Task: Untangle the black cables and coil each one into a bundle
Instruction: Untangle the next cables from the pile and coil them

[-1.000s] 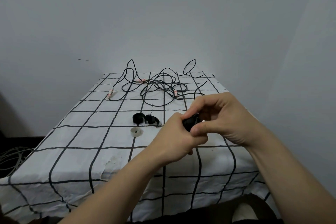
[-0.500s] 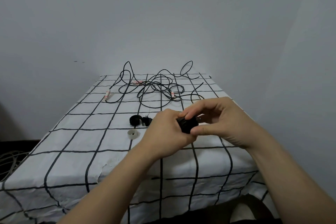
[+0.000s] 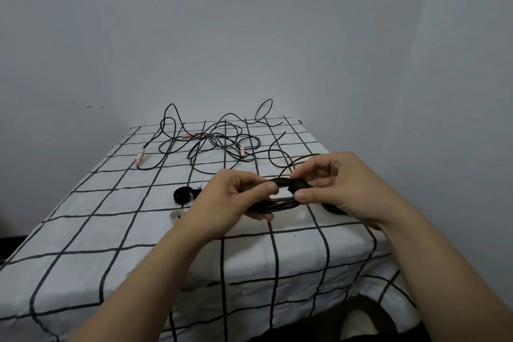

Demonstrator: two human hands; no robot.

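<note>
— Where's the cable bundle (image 3: 286,204)?
— Above the table's (image 3: 111,230) near right part. The left hand (image 3: 233,203) grips one end; the right hand (image 3: 341,186) pinches its wrapped part between thumb and forefinger.
— The rest?
— Tangled black cables (image 3: 216,144) lie by the far edge.

You have two hands in view, your left hand (image 3: 233,200) and your right hand (image 3: 341,189). Both pinch one coiled bundle of thin black cable (image 3: 283,204). One loose tangle of black cable (image 3: 216,144) lies at the far end; you cannot tell how many separate cables it holds. Count three pale plugs with red marks (image 3: 140,157), one black fabric strap roll (image 3: 183,194) and one small white ring (image 3: 177,214). All lie on one table under a white black-gridded cloth (image 3: 111,230).
</note>
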